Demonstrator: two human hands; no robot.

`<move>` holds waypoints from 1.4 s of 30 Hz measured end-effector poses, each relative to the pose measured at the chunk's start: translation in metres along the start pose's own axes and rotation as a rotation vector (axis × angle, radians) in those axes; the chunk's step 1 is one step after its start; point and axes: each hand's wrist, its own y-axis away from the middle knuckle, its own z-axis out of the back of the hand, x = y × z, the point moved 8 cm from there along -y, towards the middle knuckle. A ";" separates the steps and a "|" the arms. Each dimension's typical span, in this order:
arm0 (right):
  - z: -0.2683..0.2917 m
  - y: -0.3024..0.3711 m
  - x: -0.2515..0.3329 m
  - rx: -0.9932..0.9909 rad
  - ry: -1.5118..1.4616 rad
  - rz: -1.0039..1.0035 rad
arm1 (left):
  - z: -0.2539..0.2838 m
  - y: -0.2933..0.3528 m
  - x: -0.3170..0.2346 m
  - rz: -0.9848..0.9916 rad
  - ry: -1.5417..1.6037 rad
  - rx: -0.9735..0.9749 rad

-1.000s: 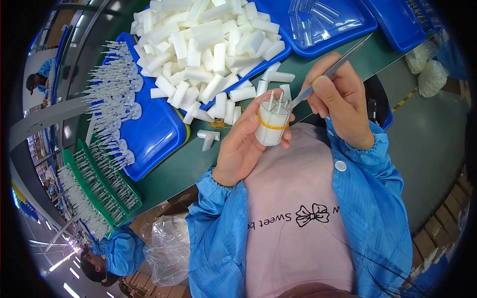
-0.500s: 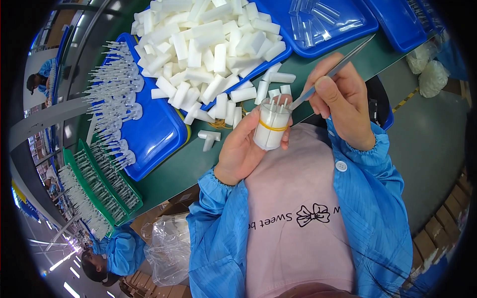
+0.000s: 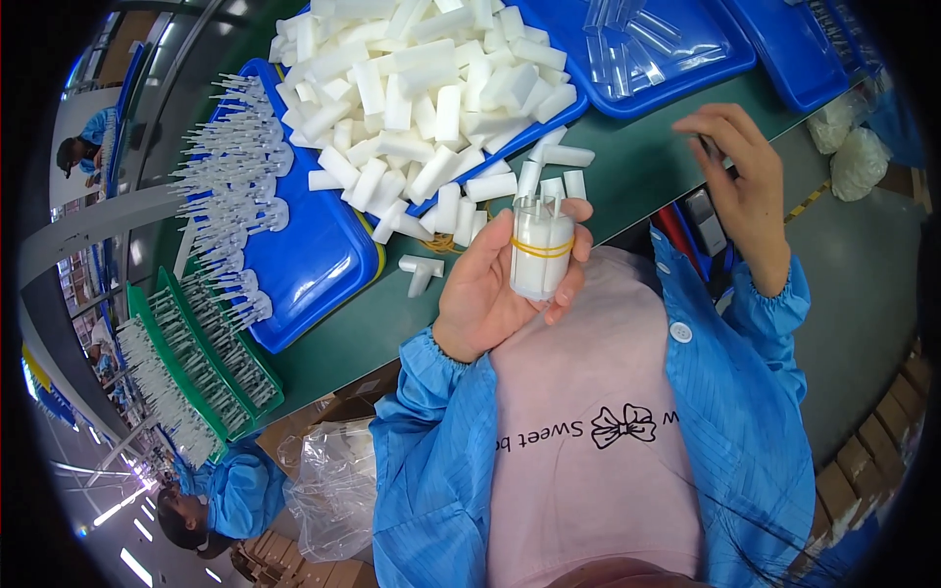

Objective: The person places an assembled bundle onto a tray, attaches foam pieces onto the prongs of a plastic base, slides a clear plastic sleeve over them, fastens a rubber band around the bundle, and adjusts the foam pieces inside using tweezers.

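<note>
In my left hand [image 3: 477,299] is a short clear cylinder packed with white pieces [image 3: 539,272]. White rods stick up from its top, and a yellow rubber band [image 3: 544,248] runs around its middle. My fingers wrap around its sides and back. My right hand [image 3: 740,171] is raised apart from it, to the right over the table edge, with thumb and index finger close together. A small dark bit shows between those fingers, too unclear to name. Beyond the cylinder, loose white foam pieces [image 3: 564,155] lie on the green table [image 3: 343,348].
A large heap of white foam pieces [image 3: 412,88] fills a blue tray. Left of it, another blue tray [image 3: 319,269] holds spiky white parts [image 3: 235,176], near green racks [image 3: 196,353] of pins. Clear tubes [image 3: 627,44] lie in a blue tray [image 3: 676,83] at the back.
My right hand has drawn away from the cylinder to the right; the tweezers it held no longer show clearly. My left hand still holds the cylinder, now turned more upright.
</note>
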 end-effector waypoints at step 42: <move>-0.046 0.005 0.058 0.396 -0.834 -0.033 | -0.041 0.018 -0.040 -0.659 -1.343 -0.191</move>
